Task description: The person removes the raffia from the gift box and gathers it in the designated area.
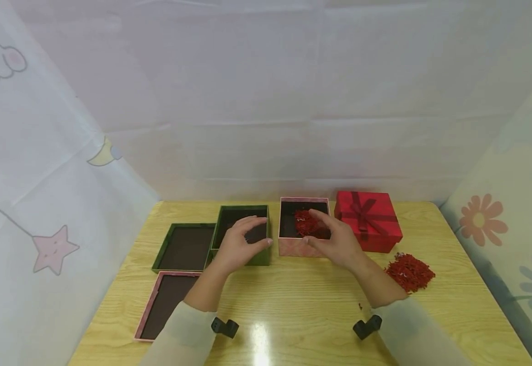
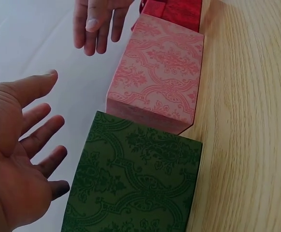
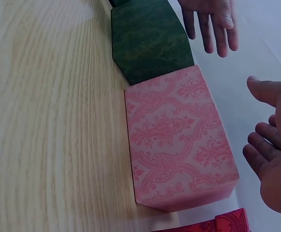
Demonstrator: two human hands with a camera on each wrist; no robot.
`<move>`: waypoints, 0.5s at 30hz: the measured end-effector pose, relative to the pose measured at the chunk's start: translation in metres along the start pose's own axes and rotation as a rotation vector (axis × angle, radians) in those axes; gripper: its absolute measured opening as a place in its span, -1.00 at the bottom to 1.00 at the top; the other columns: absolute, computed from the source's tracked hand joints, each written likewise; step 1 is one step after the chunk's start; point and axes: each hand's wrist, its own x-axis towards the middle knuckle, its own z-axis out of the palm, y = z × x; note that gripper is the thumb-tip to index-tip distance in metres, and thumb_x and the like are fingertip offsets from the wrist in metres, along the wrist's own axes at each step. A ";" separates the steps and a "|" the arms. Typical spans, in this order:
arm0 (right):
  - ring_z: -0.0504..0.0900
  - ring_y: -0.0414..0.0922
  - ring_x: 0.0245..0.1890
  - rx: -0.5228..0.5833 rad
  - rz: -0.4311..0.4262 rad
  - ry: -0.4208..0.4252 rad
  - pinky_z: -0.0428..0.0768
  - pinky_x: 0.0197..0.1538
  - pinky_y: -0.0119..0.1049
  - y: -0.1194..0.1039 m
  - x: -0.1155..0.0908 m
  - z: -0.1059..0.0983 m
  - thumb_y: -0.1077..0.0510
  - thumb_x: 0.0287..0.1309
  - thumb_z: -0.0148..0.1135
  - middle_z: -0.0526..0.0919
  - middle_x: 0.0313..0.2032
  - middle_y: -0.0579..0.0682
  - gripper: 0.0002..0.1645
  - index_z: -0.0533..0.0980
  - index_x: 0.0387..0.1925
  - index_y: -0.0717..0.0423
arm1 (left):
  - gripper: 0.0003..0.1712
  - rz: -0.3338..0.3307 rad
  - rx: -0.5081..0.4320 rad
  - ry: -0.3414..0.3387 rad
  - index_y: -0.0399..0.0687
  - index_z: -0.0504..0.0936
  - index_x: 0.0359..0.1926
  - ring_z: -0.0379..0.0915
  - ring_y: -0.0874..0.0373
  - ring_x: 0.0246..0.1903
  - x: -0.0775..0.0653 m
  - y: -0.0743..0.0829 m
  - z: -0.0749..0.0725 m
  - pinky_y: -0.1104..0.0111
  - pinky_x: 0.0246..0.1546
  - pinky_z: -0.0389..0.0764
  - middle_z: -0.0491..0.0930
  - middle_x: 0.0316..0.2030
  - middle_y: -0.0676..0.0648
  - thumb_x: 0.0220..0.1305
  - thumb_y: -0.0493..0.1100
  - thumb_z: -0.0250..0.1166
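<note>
My left hand (image 1: 240, 245) hovers over the open green box (image 1: 261, 257), fingers spread and holding nothing. Over the open pink box (image 1: 299, 248) is my right hand (image 1: 340, 243), its thumb and fingers apart and nothing between them. A clump of red shredded paper (image 1: 303, 223) lies inside the pink box, partly covered by the right hand. The left wrist view has the green box's patterned side (image 2: 135, 176) beside the loose left fingers. In the right wrist view, the pink box's patterned side (image 3: 179, 140) stands left of the right hand (image 3: 275, 150). The green box's inside is mostly hidden.
A closed red gift box (image 1: 386, 216) with a dark ribbon stands right of the pink box. In front of it is a pile of red shredded paper (image 1: 411, 273). A green lid (image 1: 185, 249) and a pink lid (image 1: 167, 305) lie at left, inner sides up.
</note>
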 end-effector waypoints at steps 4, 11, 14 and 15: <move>0.64 0.18 0.16 -0.064 0.010 -0.023 0.63 0.13 0.17 0.002 0.006 -0.004 -0.07 0.19 0.55 0.61 0.28 0.11 -0.09 0.38 0.51 -0.08 | -0.35 -0.008 0.049 -0.018 0.21 0.58 0.38 0.17 -0.08 0.51 0.008 0.001 0.005 -0.36 0.42 0.11 0.39 0.46 -0.17 0.30 0.11 0.48; 0.67 0.15 0.08 -0.119 0.021 -0.053 0.67 0.05 0.08 0.003 0.020 -0.009 -0.04 0.12 0.59 0.66 0.18 0.16 -0.04 0.38 0.51 -0.06 | -0.27 0.026 0.100 -0.089 0.08 0.50 0.47 0.02 -0.09 0.57 0.021 0.005 0.014 -0.33 0.43 0.15 0.33 0.50 -0.15 0.34 0.07 0.47; 0.67 0.18 0.09 -0.104 0.038 -0.087 0.68 0.07 0.09 0.007 0.026 -0.010 -0.02 0.12 0.60 0.66 0.18 0.19 -0.01 0.36 0.53 -0.04 | -0.28 0.040 0.135 -0.113 0.10 0.48 0.48 -0.04 -0.08 0.59 0.026 0.006 0.018 -0.27 0.50 0.00 0.37 0.48 -0.07 0.37 0.11 0.43; 0.67 0.19 0.09 -0.104 0.045 -0.098 0.68 0.07 0.10 0.008 0.029 -0.010 -0.02 0.12 0.60 0.66 0.17 0.18 -0.01 0.35 0.53 -0.04 | -0.29 0.047 0.151 -0.120 0.11 0.48 0.48 -0.04 -0.07 0.59 0.027 0.007 0.019 -0.25 0.52 -0.05 0.40 0.46 -0.04 0.39 0.12 0.41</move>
